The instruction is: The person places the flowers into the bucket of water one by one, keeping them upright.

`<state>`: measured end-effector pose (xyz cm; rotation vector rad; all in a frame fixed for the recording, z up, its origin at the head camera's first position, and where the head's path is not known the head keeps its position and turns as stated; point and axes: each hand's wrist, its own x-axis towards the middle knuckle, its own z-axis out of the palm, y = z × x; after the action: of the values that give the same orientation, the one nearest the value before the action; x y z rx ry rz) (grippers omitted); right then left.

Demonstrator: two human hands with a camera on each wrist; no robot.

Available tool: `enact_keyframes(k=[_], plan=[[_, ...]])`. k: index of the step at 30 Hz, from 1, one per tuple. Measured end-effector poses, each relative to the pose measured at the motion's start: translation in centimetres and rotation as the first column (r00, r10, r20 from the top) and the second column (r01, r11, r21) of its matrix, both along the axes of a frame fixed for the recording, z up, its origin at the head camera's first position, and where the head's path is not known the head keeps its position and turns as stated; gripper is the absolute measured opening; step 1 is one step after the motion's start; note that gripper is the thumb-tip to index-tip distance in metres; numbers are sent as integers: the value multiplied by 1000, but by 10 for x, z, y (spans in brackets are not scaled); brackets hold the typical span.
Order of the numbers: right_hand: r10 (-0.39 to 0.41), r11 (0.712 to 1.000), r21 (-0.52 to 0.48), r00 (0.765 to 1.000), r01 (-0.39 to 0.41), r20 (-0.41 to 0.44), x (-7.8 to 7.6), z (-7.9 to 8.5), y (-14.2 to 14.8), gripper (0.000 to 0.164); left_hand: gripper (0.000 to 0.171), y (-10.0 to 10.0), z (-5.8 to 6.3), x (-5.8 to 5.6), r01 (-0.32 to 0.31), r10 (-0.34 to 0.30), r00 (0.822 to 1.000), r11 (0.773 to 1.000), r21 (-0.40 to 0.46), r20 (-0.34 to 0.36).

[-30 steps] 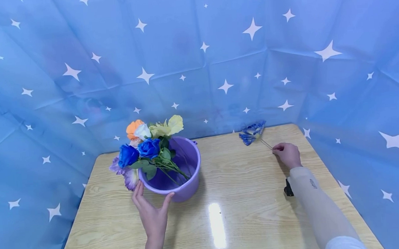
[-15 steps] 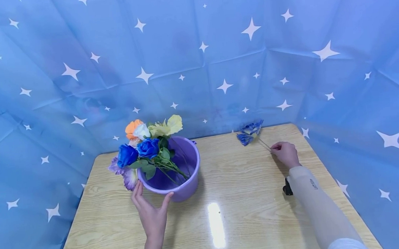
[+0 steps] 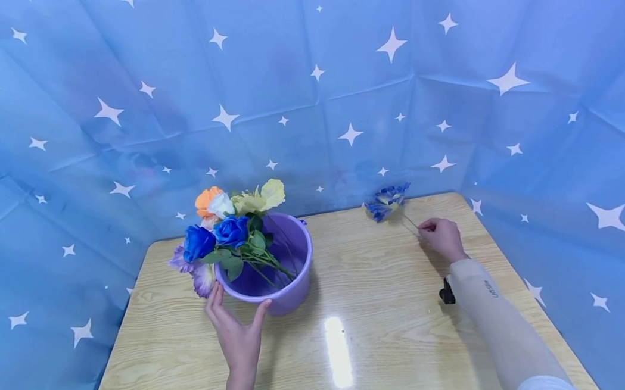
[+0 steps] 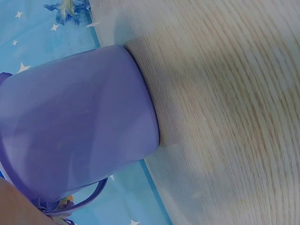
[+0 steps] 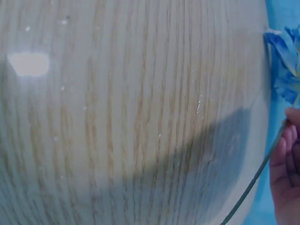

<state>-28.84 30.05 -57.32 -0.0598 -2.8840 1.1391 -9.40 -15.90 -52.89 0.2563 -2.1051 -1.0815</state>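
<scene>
A purple bucket [image 3: 292, 297] stands on the table at left of centre in the head view, with several artificial flowers leaning in it. My left hand [image 3: 238, 340] rests against the near left of its rim, fingers fairly straight and thumb spread. In the left wrist view the bucket wall [image 4: 84, 117] fills the left, and only part of that hand [image 4: 14, 206] shows. At the far right my right hand [image 3: 444, 237] pinches the thin stem of a blue artificial flower [image 3: 385, 202]. In the right wrist view, the stem [image 5: 253, 180] runs down past the fingers.
In the bucket are blue roses [image 3: 232, 231], an orange flower [image 3: 205, 203], a white one [image 3: 220, 205], a yellow one [image 3: 256, 201] and purple ones [image 3: 203, 279]. A blue starry cloth [image 3: 317, 99] rises behind the wooden table [image 3: 375, 334].
My right hand has shifted slightly left and up with the blue flower, whose head has turned and lifted a little. My left hand stays at the bucket rim.
</scene>
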Motion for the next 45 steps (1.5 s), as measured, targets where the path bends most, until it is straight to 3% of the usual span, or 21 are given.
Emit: enact_keyframes(k=[29,45], plan=[[47,999,-4,991,-47,-126,-2,27,-24,16,108,0,-1,-1,-2,2,1000,1000,-21,-24],[85,993,-68,988,-94,-128,-2,38,-39,17,109,0,-1,-1,2,-3,1000,1000,-17,-18]])
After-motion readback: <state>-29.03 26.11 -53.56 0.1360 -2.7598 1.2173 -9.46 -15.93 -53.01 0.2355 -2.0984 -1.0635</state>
